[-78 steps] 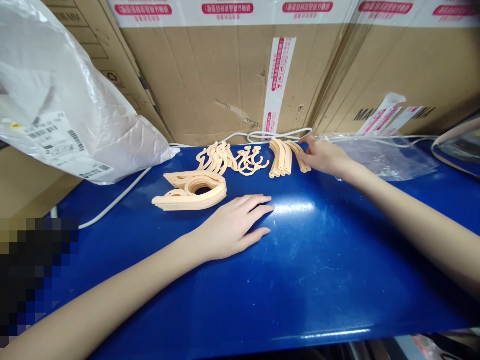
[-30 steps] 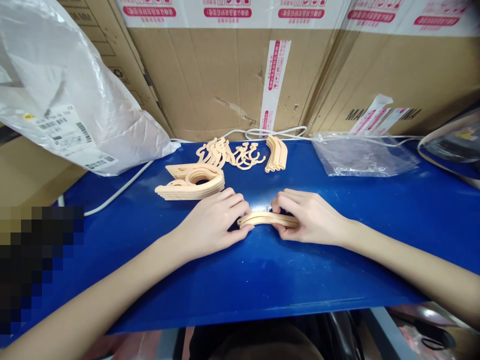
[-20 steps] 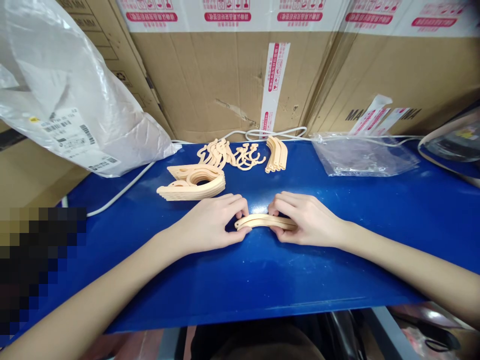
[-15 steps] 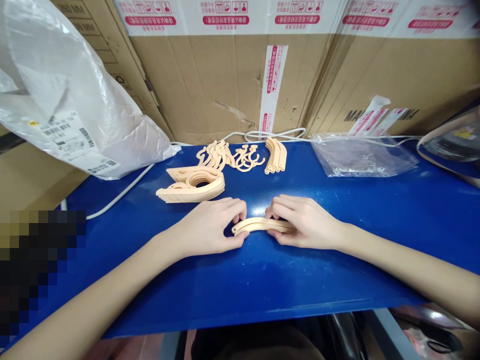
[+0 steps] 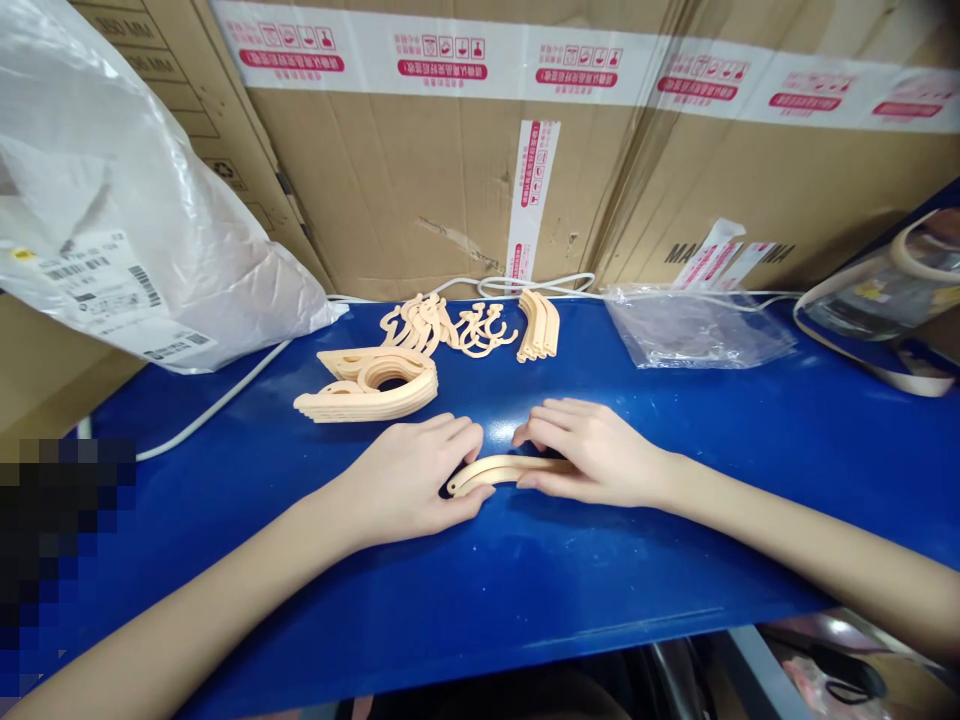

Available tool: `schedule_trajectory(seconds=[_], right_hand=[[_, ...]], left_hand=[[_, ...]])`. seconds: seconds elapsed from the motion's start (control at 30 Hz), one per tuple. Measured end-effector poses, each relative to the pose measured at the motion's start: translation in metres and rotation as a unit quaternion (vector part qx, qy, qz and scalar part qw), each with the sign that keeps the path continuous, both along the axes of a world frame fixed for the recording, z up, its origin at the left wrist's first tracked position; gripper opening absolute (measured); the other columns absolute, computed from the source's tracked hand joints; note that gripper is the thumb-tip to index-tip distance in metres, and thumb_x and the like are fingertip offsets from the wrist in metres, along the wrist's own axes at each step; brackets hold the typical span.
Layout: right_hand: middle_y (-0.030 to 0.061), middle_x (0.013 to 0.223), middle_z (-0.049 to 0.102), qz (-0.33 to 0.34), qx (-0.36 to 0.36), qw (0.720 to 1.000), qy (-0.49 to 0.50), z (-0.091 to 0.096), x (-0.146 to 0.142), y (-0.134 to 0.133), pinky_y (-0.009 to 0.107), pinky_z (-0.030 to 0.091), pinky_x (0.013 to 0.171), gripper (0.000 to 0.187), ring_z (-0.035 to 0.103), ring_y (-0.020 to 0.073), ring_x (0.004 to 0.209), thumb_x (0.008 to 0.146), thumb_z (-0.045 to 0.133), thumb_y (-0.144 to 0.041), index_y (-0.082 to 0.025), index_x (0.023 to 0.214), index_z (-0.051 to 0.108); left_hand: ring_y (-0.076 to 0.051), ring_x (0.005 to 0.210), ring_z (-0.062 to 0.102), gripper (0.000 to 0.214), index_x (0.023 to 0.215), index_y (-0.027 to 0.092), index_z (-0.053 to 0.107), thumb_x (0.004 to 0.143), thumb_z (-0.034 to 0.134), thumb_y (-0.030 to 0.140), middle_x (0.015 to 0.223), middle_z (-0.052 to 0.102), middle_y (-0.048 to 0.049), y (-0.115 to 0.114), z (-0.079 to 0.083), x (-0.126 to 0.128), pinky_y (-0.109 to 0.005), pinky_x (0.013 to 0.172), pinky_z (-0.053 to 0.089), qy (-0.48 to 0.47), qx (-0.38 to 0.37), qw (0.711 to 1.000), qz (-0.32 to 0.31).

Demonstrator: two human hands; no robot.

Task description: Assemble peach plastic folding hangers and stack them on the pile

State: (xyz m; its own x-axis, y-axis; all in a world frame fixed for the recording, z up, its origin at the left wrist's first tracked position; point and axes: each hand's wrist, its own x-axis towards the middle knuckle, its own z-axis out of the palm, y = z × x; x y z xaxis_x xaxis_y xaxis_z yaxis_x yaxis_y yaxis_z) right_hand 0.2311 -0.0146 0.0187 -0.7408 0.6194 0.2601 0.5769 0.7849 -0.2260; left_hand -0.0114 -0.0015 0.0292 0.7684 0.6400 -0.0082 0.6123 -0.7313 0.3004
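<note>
Between my hands lie cream, curved plastic hanger arms (image 5: 504, 470), two edges showing side by side, with a small hole at the left end. My left hand (image 5: 424, 475) grips the left end between thumb and bent fingers. Around the right end are the thumb and curled fingers of my right hand (image 5: 592, 455), which hides that end. Beyond my left hand stands a stack of hanger bodies (image 5: 367, 400) with a round opening. Behind it are a pile of loose hooks (image 5: 420, 325), a few more hooks (image 5: 484, 332) and a bundle of curved arms (image 5: 538, 325).
A blue table (image 5: 480, 610) carries everything. At the back stand cardboard boxes (image 5: 405, 180), with a white cable (image 5: 217, 415) running along them. A white plastic bag (image 5: 172, 230) leans in from the left. At right are a clear plastic bag (image 5: 697, 330) and a transparent container with a strap (image 5: 870, 300).
The view has shifted a little, so the table things appear slightly lower and to the left. Both hands keep hold of the hanger arms, and the gap between the two edges looks wider.
</note>
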Motion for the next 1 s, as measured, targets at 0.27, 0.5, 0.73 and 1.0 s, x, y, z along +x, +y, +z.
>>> schedule_trajectory(seconds=[0.27,0.5,0.73,1.0], right_hand=[[0.0081,0.097,0.065,-0.141,0.060,0.987,-0.053,0.025,0.000,0.067,0.030,0.042,0.074,0.027,0.060,0.0195,0.088,0.095,0.049,-0.033,-0.015,0.107,0.064],[0.0094,0.093,0.067,-0.224,0.032,0.969,-0.099,0.019,-0.016,0.127,0.031,0.040,0.069,0.025,0.061,0.0218,0.086,0.089,0.057,-0.034,-0.017,0.098,0.073],[0.0069,0.088,0.071,-0.227,0.025,0.962,-0.148,0.022,-0.026,0.130,0.031,0.041,0.068,0.022,0.062,0.0198,0.079,0.082,0.061,-0.029,-0.018,0.095,0.075],[0.0096,0.085,0.073,-0.222,0.069,0.954,-0.191,0.024,-0.032,0.131,0.036,0.041,0.078,0.018,0.063,0.0233,0.082,0.080,0.061,-0.023,-0.017,0.086,0.076]], left_hand=[[-0.016,0.070,0.052,0.019,0.079,0.020,0.045,0.085,0.055,0.035,0.077,0.053,0.0019,-0.001,0.000,0.001,-0.027,0.059,0.032,-0.011,0.007,1.000,0.001],[-0.016,0.070,0.052,0.020,0.080,0.020,0.046,0.084,0.057,0.037,0.078,0.054,0.0021,0.000,0.001,0.000,-0.027,0.059,0.033,-0.015,-0.010,1.000,0.005],[-0.016,0.072,0.054,0.021,0.079,0.020,0.046,0.084,0.057,0.037,0.078,0.054,0.0016,-0.001,-0.001,0.000,-0.028,0.059,0.034,-0.011,-0.004,1.000,0.009],[-0.015,0.066,0.055,0.034,0.077,0.019,0.048,0.084,0.058,0.051,0.075,0.057,0.0015,-0.001,0.006,-0.004,-0.026,0.055,0.029,0.024,0.030,0.999,-0.013]])
